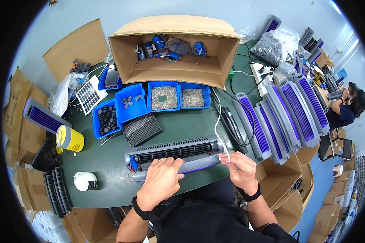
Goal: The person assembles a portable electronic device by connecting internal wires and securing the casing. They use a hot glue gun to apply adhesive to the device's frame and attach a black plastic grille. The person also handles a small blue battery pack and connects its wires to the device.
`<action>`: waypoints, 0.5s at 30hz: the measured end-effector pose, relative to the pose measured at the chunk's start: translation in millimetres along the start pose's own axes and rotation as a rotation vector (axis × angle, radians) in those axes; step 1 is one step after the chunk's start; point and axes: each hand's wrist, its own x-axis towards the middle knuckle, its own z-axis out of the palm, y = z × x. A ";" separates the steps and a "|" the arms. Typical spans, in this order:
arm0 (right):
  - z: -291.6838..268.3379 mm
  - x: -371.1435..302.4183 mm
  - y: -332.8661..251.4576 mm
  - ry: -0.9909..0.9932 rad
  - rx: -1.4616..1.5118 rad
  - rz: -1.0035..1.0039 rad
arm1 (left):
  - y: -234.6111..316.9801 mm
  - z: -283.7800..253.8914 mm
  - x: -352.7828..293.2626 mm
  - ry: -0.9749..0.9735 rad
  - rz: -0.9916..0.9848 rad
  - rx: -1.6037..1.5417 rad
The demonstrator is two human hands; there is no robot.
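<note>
Grey fan housing [175, 157] lies at lower centre on the table [109, 178]; my left hand [161, 179] presses flat on it, my right hand [241, 167] pinches the white cable [217, 126]. Grille side open, wiring exposed; finished units [280, 115] stacked right.

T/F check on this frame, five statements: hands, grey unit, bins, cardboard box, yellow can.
1. The left hand rests on the grey unit. True.
2. The right hand pinches a white cable at the unit's end. True.
3. The blue bins are all empty. False: they hold small parts.
4. The cardboard box is closed. False: it lies open, with blue parts inside.
5. The yellow can is to the person's right. False: it is on the left.
</note>
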 end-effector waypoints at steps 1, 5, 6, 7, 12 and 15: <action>1.3 -0.7 1.2 0.000 -0.005 -0.005 | -0.5 -0.3 -0.3 0.001 0.002 -0.003; 12.1 -1.6 1.2 0.042 -0.059 -0.038 | -5.2 1.0 -2.3 -0.019 -0.034 -0.015; 14.4 -2.2 -0.6 0.047 -0.092 -0.036 | -6.2 1.8 -1.9 0.000 -0.007 -0.016; 11.8 -2.8 -2.9 0.051 -0.124 -0.035 | -5.2 3.8 0.8 0.021 0.018 -0.016; 18.5 -5.5 -6.2 0.068 -0.159 -0.013 | -10.7 7.3 1.1 0.040 0.036 -0.020; 20.4 -8.4 -3.7 0.062 -0.129 0.025 | -11.4 7.8 -0.7 0.050 0.033 -0.042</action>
